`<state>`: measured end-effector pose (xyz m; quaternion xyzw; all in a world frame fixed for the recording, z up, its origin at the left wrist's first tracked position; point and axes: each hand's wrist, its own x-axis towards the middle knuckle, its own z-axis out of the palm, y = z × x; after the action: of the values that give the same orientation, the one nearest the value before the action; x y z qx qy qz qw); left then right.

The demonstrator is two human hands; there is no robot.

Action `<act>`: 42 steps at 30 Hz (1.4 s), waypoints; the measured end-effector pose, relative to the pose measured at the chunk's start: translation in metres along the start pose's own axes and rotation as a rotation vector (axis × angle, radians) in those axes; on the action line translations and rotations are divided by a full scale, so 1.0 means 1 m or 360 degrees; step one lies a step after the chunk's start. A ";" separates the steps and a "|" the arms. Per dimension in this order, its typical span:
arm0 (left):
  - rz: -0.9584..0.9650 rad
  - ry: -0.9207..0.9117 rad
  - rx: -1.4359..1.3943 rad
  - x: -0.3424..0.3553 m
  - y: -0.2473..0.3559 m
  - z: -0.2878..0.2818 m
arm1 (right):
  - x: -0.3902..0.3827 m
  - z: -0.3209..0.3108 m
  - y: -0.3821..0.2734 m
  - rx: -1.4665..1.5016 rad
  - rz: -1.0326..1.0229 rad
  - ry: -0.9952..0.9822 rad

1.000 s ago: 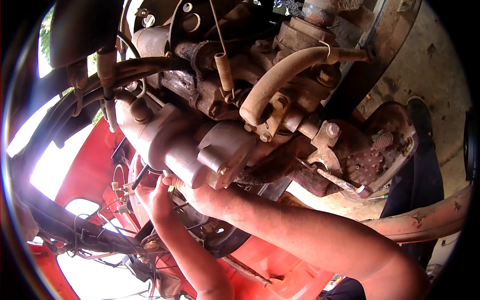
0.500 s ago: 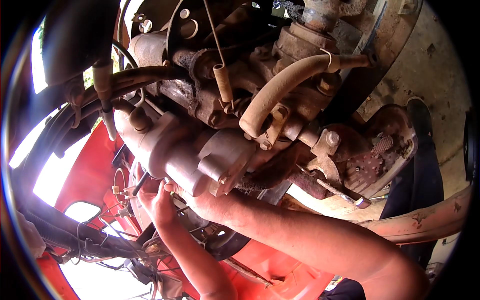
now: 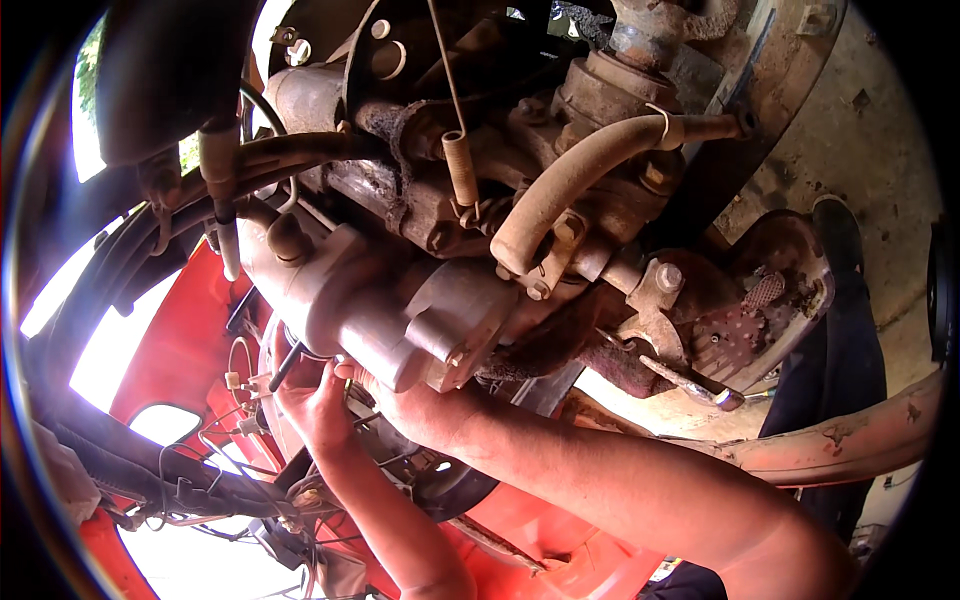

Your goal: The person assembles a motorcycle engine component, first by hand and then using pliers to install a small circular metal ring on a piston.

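Observation:
Beneath a grey cast-metal cylinder unit [image 3: 375,335], both my bare hands reach up close together from below. My left hand [image 3: 318,408] is closed, its thumb raised, beside a short dark rod [image 3: 286,367] slanting out near the unit's lower end. Whether it grips this rod I cannot make out. Close by on the right, my right hand [image 3: 405,400] has its thumb bent toward the left hand; the unit hides its other fingers. It looks closed under the unit's edge, and what lies between its fingers is hidden.
Above runs a thick dusty hose [image 3: 570,175] beside a coil spring [image 3: 460,168] and greasy castings. A rusty pedal plate [image 3: 765,310] hangs at the right. Thin wires [image 3: 225,440] and red body panels [image 3: 180,335] lie left and below; concrete floor [image 3: 850,130] shows far right.
The metal unit, hose and spring appear slightly further right in the picture. Both hands keep nearly the same place and pose under the unit.

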<state>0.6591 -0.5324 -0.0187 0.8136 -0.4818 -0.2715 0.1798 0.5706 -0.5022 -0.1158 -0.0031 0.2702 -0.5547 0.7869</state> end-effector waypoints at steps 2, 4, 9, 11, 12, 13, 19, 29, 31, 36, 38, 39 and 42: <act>0.0002 0.0008 0.0000 0.000 -0.002 -0.001 | 0.000 0.000 0.002 -0.0014 -0.0008 -0.0001; 0.0020 0.0023 0.0025 0.001 -0.001 0.003 | -0.001 0.001 0.002 -0.0031 -0.0020 0.0002; -0.0089 -0.0081 0.0013 0.001 -0.006 -0.010 | -0.003 -0.002 -0.002 -0.0106 -0.0015 0.0010; -0.0063 -0.0109 -0.0049 0.001 -0.007 -0.010 | -0.001 -0.003 -0.008 -0.0148 -0.0028 0.0025; -0.0045 -0.0109 -0.0077 0.001 -0.006 -0.008 | 0.000 -0.005 -0.010 -0.0170 -0.0032 0.0032; -0.0032 -0.0114 -0.0104 0.000 -0.002 -0.003 | -0.002 -0.009 -0.011 -0.0421 -0.0045 -0.0049; 0.0034 -0.0065 -0.0071 0.000 0.005 0.012 | -0.003 -0.011 -0.016 -0.0408 0.0023 -0.0078; -0.0063 -0.0204 -0.0068 0.012 0.009 -0.006 | 0.006 -0.012 -0.028 -0.0654 -0.0002 0.0045; -0.0053 -0.0219 -0.0044 0.010 0.010 -0.013 | 0.009 -0.003 -0.026 -0.0630 -0.0073 0.0080; -0.0071 -0.0246 -0.0086 0.012 0.005 -0.015 | 0.000 -0.006 -0.030 -0.0890 0.0094 0.0050; -0.0084 -0.0221 -0.0185 0.011 0.010 -0.009 | -0.001 -0.007 -0.032 -0.0998 -0.0023 0.0070; -0.0232 -0.0185 -0.0174 0.008 0.019 -0.006 | -0.001 -0.010 -0.032 -0.1048 -0.0027 0.0042; 0.0178 -0.0092 0.0511 0.013 0.007 -0.016 | -0.004 -0.008 -0.030 -0.1258 -0.0115 0.0023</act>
<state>0.6688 -0.5464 -0.0056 0.7956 -0.5685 -0.2038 0.0483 0.5398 -0.5080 -0.1115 -0.3115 0.4681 -0.4353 0.7031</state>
